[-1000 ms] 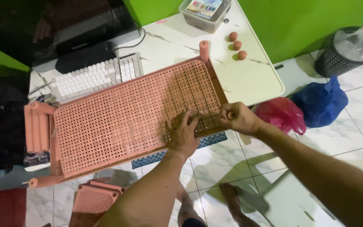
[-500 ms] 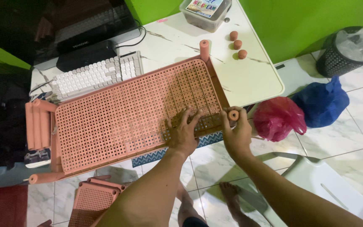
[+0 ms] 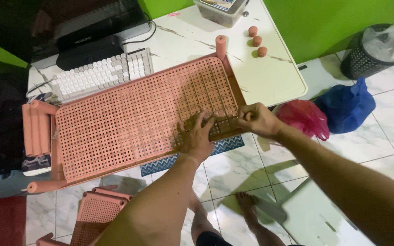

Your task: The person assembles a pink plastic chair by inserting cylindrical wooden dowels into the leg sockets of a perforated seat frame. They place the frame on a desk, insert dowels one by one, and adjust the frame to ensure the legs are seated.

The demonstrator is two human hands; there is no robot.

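Note:
A pink perforated plastic shelf panel [image 3: 128, 123] lies across the edge of a white table [image 3: 277, 79]. My left hand [image 3: 198, 135] rests flat on the panel's near right part, fingers spread. At the panel's near right corner, my right hand [image 3: 257, 119] is closed in a fist around a short pink tube, of which only a small bit shows. Another pink tube [image 3: 220, 44] stands upright at the panel's far right corner. Three small pink caps [image 3: 256, 41] sit on the table beyond it.
A white keyboard [image 3: 99, 75] and a clear plastic box [image 3: 220, 10] are on the table. Several pink tubes [image 3: 35, 127] lie at the left. Another pink panel [image 3: 97, 214], a red bag [image 3: 304, 118], a blue bag [image 3: 345, 107] and a black bin [image 3: 379, 50] are on the tiled floor.
My right hand left the panel's edge, held a pink tube just below the corner, and now closes over it at the corner. My left hand stays flat on the panel.

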